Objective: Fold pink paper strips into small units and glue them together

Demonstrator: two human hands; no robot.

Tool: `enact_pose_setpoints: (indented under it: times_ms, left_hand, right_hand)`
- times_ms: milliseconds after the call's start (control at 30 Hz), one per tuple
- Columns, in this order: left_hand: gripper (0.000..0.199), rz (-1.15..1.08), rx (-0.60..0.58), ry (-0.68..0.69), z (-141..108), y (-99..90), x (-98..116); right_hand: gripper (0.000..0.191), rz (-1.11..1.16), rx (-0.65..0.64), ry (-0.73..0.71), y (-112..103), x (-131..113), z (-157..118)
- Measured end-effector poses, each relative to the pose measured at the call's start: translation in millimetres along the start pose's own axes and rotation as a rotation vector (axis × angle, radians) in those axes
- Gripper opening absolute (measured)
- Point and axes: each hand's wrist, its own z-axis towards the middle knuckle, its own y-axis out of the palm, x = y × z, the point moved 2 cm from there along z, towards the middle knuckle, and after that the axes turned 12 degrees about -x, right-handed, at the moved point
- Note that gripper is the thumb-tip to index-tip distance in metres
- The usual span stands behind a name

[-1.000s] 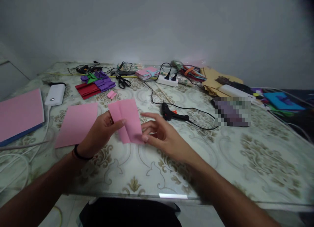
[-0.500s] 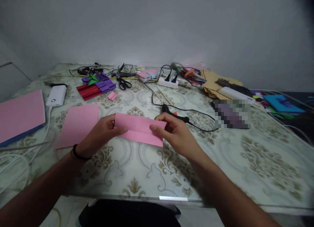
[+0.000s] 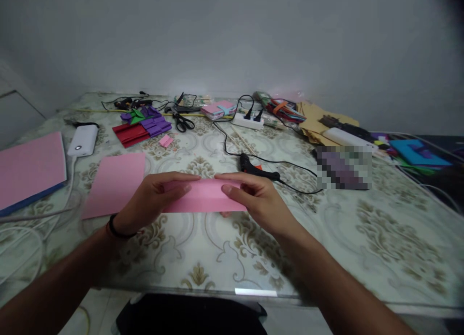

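Observation:
A strip of pink paper (image 3: 206, 197) with a lengthwise crease is held level above the patterned table, between both hands. My left hand (image 3: 159, 195) grips its left end, thumb on the near face and fingers along the top edge. At the right end my right hand (image 3: 252, 192) pinches it the same way, thumb in front. The index fingers point toward each other across the upper edge. A larger pink sheet (image 3: 118, 182) lies flat beside my left hand. Just beyond my right hand rests a black glue gun (image 3: 257, 169) with its cord.
Black scissors (image 3: 184, 123), folded purple paper (image 3: 155, 124) and red paper (image 3: 130, 132) lie farther back. A white power strip (image 3: 248, 121) has plugs in it. On the left are a white power bank (image 3: 83, 140) and a pink sheet stack (image 3: 32, 173). Yellow paper (image 3: 322, 120) sits back right.
Both index fingers have come over the top edge and stretched toward the middle. The pink paper has turned level and now looks narrower from top to bottom.

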Motion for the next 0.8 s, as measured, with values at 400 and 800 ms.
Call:
enact_pose_setpoints:
  times_ms: [400, 800]
  left_hand:
    - [0.019, -0.100, -0.144, 0.055, 2.8, -4.4, 0.5]
    - [0.027, 0.049, -0.099, -0.038, 4.0, -2.2, 1.7]
  right_hand:
    - [0.017, 0.075, -0.084, -0.034, -2.2, 1.1, -0.1]
    - [0.019, -0.060, -0.060, -0.069, 3.6, -2.9, 1.6]
